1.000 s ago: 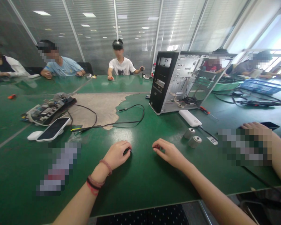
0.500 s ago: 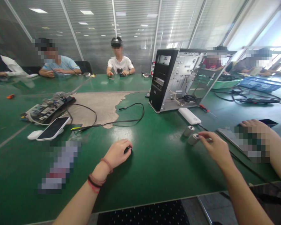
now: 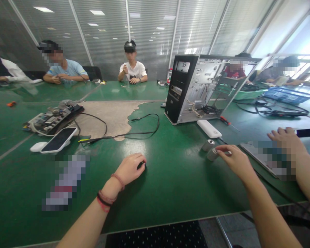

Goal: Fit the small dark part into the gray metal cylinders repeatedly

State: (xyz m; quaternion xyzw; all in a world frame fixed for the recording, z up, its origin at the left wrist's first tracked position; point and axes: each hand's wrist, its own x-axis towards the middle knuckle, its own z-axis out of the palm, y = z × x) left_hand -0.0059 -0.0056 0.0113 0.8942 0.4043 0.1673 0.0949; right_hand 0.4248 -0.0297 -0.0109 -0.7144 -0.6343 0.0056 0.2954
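Observation:
On the near part of the green table (image 3: pixel 167 193) rests my left hand (image 3: pixel 130 168), its fingers curled around a small dark object (image 3: pixel 141 164) mostly hidden by them. My right hand (image 3: pixel 235 159) is to the right, thumb and fingers pinched at the top of a short silvery cylinder (image 3: pixel 211 155). That cylinder stands upright on the table; the fingertips hide part of its top. A second silvery cylinder (image 3: pixel 208 145) stands just behind it, with a small dark spot on top.
Beyond the cylinders lie a white power bank (image 3: pixel 208 128), a red screwdriver (image 3: pixel 225 120) and an open computer case (image 3: pixel 182 89). At right, another person's hand (image 3: pixel 286 137) is over a flat panel (image 3: pixel 258 156). A phone (image 3: pixel 59 139), circuit board (image 3: pixel 54 119) and cable (image 3: pixel 144 132) lie left.
My right fingers have shifted slightly left onto the cylinder's top. The other person's hand at right has lifted, with a dark flat object beyond it shifted. My left hand stays put.

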